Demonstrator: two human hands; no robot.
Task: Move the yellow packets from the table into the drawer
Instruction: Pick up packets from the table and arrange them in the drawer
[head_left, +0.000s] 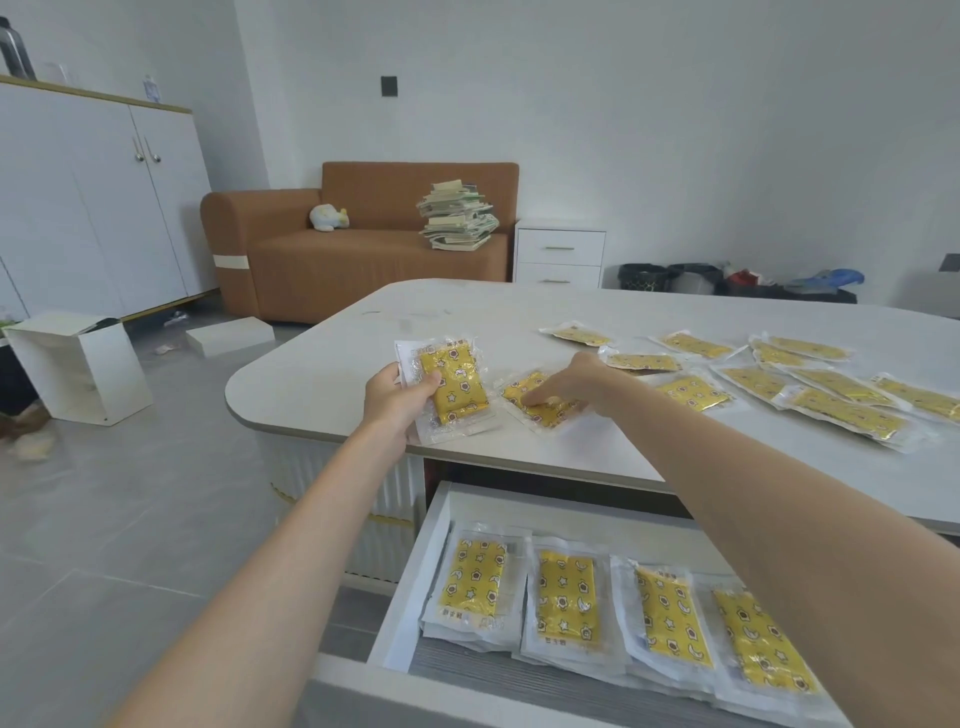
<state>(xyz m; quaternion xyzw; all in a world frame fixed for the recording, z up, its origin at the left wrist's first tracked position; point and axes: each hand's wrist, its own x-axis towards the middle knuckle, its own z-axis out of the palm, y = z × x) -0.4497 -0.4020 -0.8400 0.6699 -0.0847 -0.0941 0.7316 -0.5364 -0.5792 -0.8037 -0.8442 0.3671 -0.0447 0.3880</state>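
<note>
Below, open drawer (410, 582) lined with yellow packets (566, 597); left grip (397, 397) clutching packets, right grip (566, 384) unclear.

Both bare forearms stretched forward. Left hand (396, 396) raised, thumb on top, fingers curled shut in grip. Right hand (574, 382) lower, palm down, fingertips (535, 399) pressed flat.
</note>
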